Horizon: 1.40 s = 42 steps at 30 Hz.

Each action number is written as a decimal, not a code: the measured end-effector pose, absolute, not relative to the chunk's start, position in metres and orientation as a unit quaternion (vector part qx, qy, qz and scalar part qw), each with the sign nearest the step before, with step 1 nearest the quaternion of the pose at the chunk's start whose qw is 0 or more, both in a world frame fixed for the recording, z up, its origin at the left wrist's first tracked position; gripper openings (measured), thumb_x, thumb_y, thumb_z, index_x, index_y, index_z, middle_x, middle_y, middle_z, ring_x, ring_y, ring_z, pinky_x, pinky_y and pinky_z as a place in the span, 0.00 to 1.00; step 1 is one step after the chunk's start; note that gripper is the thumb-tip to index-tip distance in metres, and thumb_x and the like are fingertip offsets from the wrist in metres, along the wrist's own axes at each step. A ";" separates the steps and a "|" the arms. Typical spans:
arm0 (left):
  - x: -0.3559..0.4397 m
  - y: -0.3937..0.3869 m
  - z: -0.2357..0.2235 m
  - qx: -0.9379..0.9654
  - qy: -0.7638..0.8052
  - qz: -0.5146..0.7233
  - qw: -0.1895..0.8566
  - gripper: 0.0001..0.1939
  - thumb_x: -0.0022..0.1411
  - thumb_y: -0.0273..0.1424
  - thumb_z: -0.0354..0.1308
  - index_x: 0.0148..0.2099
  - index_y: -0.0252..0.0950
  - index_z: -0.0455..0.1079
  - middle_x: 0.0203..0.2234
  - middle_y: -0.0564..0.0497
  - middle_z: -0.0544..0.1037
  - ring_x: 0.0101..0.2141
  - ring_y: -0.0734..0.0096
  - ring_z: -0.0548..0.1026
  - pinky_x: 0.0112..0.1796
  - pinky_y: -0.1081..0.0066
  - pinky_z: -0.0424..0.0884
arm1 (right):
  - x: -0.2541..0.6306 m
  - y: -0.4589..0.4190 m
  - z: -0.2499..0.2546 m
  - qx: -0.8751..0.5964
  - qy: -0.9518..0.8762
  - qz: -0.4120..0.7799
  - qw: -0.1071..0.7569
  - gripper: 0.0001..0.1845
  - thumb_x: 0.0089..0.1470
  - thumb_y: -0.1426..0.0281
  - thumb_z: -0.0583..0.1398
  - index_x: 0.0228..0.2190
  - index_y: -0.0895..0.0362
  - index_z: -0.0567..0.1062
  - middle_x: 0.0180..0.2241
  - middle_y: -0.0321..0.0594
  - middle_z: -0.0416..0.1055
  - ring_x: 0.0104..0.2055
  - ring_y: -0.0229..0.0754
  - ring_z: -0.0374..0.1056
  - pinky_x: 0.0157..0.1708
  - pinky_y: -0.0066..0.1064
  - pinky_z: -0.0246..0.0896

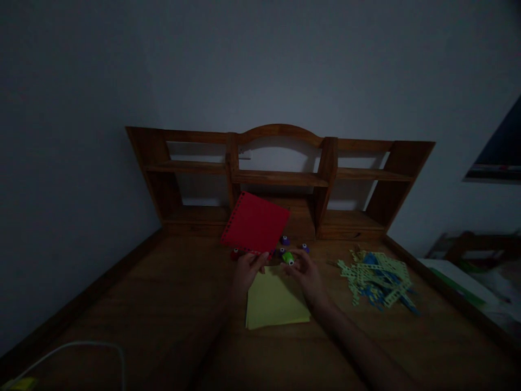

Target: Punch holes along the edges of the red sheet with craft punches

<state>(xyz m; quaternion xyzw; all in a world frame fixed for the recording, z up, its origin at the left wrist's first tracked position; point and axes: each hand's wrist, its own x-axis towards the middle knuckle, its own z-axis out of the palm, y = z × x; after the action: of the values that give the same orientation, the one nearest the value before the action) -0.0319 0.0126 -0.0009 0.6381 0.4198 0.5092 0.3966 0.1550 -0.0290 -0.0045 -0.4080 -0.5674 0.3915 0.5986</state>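
My left hand (249,271) pinches the lower edge of a red square panel (257,222) with slots along its rim, which stands tilted up at the back of the desk. My right hand (305,274) has its fingers closed around a small green one-eyed toy (288,258). Below both hands lies a stack of yellow sheets (277,301). Small purple one-eyed toys (285,240) sit just beyond my right hand, one of them (305,248) by its fingertips. A small red one-eyed toy (235,253) rests left of the panel's lower edge.
A pile of pale green and blue slotted plastic pieces (378,277) lies on the right of the wooden desk (163,293). A wooden shelf unit (280,178) stands along the back against the wall. A white cable (93,343) curves at the lower left.
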 end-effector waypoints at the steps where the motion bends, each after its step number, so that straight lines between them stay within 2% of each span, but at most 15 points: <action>1: -0.031 0.011 -0.001 0.637 0.415 0.509 0.404 0.23 0.58 0.49 0.57 0.23 0.34 0.69 0.18 0.50 0.72 0.23 0.69 0.70 0.28 0.72 0.64 | 0.153 -0.027 -0.006 -0.398 -0.549 0.420 0.604 0.24 0.45 0.60 0.68 0.43 0.53 0.68 0.29 0.35 0.72 0.25 0.40 0.69 0.27 0.32 0.66; 7: -0.027 0.007 -0.001 0.638 0.401 0.501 0.427 0.21 0.56 0.48 0.59 0.27 0.33 0.70 0.17 0.52 0.70 0.22 0.72 0.68 0.25 0.74 0.63 | 0.150 -0.022 -0.011 -0.357 -0.521 0.469 0.617 0.26 0.40 0.61 0.71 0.41 0.52 0.70 0.38 0.39 0.73 0.27 0.40 0.70 0.29 0.34 0.68; 15: -0.027 0.005 0.002 0.652 0.399 0.493 0.416 0.22 0.55 0.49 0.59 0.27 0.33 0.69 0.17 0.52 0.70 0.21 0.72 0.68 0.24 0.74 0.63 | 0.148 -0.025 -0.010 -0.337 -0.509 0.487 0.624 0.25 0.42 0.63 0.70 0.42 0.53 0.69 0.38 0.39 0.74 0.28 0.39 0.70 0.30 0.33 0.68; 23: -0.028 0.005 0.003 0.658 0.404 0.485 0.410 0.22 0.56 0.49 0.58 0.27 0.33 0.70 0.16 0.52 0.69 0.21 0.72 0.67 0.23 0.74 0.62 | 0.149 -0.027 -0.004 -0.351 -0.524 0.471 0.617 0.26 0.41 0.61 0.70 0.42 0.52 0.70 0.38 0.40 0.74 0.28 0.40 0.71 0.31 0.35 0.70; 29: -0.028 0.003 0.006 0.647 0.419 0.487 0.411 0.22 0.54 0.50 0.59 0.26 0.33 0.70 0.17 0.52 0.70 0.21 0.72 0.68 0.24 0.74 0.62 | 0.149 -0.030 -0.002 -0.344 -0.519 0.487 0.612 0.28 0.41 0.61 0.70 0.44 0.51 0.70 0.43 0.41 0.73 0.34 0.44 0.73 0.37 0.39 0.71; 34: -0.028 0.004 0.004 0.642 0.437 0.485 0.402 0.22 0.54 0.50 0.59 0.27 0.33 0.71 0.17 0.51 0.71 0.21 0.70 0.69 0.23 0.74 0.61 | 0.150 -0.033 -0.001 -0.334 -0.530 0.493 0.604 0.26 0.45 0.62 0.68 0.46 0.51 0.70 0.44 0.42 0.73 0.36 0.44 0.73 0.40 0.39 0.70; 40: -0.030 0.005 0.004 0.670 0.440 0.481 0.354 0.24 0.56 0.49 0.58 0.20 0.34 0.67 0.15 0.52 0.70 0.20 0.71 0.68 0.24 0.73 0.61 | 0.149 -0.037 0.005 -0.341 -0.527 0.498 0.599 0.26 0.45 0.61 0.68 0.45 0.51 0.70 0.44 0.41 0.72 0.35 0.43 0.73 0.39 0.38 0.70; 42: -0.031 0.004 0.006 0.667 0.447 0.482 0.351 0.24 0.56 0.49 0.58 0.20 0.34 0.68 0.16 0.52 0.71 0.21 0.71 0.68 0.25 0.73 0.60 | 0.148 -0.038 0.007 -0.342 -0.526 0.497 0.600 0.26 0.44 0.61 0.69 0.45 0.51 0.70 0.43 0.41 0.72 0.35 0.43 0.73 0.39 0.38 0.70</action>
<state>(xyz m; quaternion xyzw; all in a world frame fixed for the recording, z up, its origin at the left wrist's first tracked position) -0.0305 0.0043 0.0057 0.6671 0.4469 0.4819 0.3508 0.1481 -0.0382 0.0070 -0.3425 -0.5257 0.4966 0.5998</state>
